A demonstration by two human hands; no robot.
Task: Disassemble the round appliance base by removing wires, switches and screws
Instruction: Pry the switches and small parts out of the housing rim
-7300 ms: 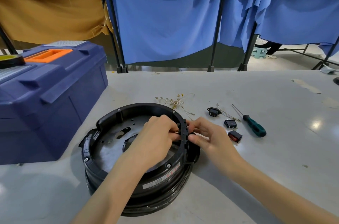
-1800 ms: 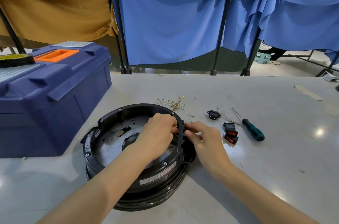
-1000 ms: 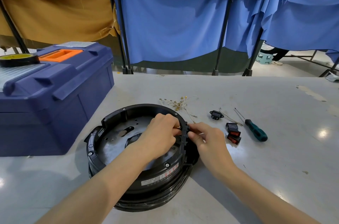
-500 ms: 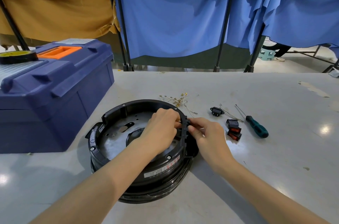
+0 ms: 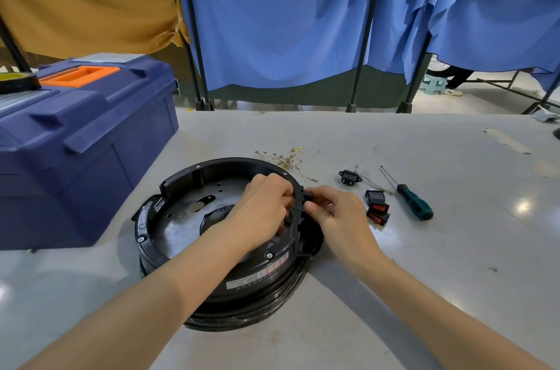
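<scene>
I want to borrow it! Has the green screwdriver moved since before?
No. The green screwdriver lies where it did on the table, to the right of the black socket, tip pointing away from the person.

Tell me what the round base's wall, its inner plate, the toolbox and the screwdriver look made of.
Base wall: black moulded plastic, semi-gloss, with ribs and notches. Inner plate: likely bare steel, dull grey, with punched holes. Toolbox: navy plastic, matte, with an orange handle. Screwdriver: thin metal shaft and a green grip, plastic or rubber; the look leaves that open.
</scene>
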